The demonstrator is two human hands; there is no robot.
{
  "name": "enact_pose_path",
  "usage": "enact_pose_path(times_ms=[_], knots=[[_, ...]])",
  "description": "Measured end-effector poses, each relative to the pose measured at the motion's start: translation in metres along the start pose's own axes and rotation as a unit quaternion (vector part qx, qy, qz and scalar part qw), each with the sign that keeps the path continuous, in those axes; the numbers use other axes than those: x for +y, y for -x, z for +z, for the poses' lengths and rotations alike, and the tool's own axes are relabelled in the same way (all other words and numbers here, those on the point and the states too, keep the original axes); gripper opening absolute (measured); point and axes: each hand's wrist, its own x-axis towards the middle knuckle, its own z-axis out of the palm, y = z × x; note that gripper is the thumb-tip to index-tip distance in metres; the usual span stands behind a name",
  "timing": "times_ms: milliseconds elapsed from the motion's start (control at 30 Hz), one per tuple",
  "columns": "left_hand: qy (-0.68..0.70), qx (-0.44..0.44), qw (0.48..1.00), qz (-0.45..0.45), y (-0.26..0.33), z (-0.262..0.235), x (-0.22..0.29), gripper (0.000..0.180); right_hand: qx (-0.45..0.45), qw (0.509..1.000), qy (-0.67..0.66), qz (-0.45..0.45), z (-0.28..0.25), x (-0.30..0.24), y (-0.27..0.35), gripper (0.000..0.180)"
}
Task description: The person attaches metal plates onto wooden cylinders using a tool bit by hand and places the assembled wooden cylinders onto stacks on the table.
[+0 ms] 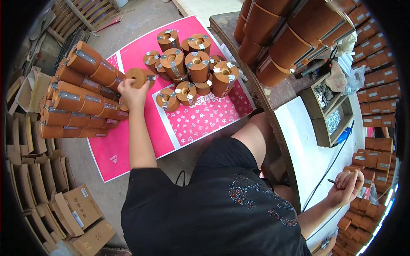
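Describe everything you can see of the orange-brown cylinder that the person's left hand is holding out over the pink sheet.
The cylinder is short, orange-brown and looks like wood. Its round end face shows a pale central hole, and a small silvery metal clip juts from its right side. The left hand grips it from below and lifts it on its side. It hangs above the pink sheet, between the stacked pile of similar cylinders on the left and the upright group on the right. Whether it touches the pile cannot be told.
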Motion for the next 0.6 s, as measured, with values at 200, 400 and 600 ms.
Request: enact_pose_path(times_ms=[200,400,600], knots=[[0.655,-0.168,0.717,-0.172,0.051,-0.095,0.066,0.033,-0.051,0.992,-0.080,0.087,0.020,0.010,0.005,0.019],[0.784,-0.471,0.266,-0.305,0.148,-0.091,0.193,0.050,-0.322,0.927,-0.024,0.191,0.069,-0.005,0.023,0.060],[0.623,-0.735,0.027,-0.266,0.219,-0.091,0.296,0.056,-0.200,0.970,-0.008,0.136,0.027,-0.009,0.050,0.076]])
